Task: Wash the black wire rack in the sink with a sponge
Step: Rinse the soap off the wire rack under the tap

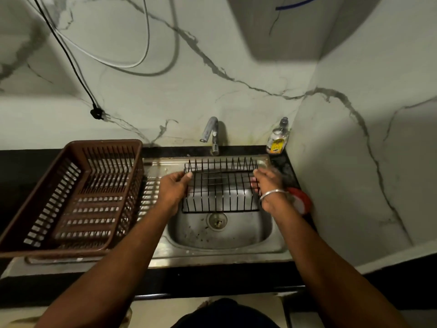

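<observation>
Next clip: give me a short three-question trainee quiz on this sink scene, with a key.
1. True or false: the left hand and right hand both grip the black wire rack above the sink.
2. What sits left of the sink? A) brown basket B) kettle C) frying pan
3. Fill in: the bottle stands to the ___ of the tap.
Key: 1 true; 2 A; 3 right.
</observation>
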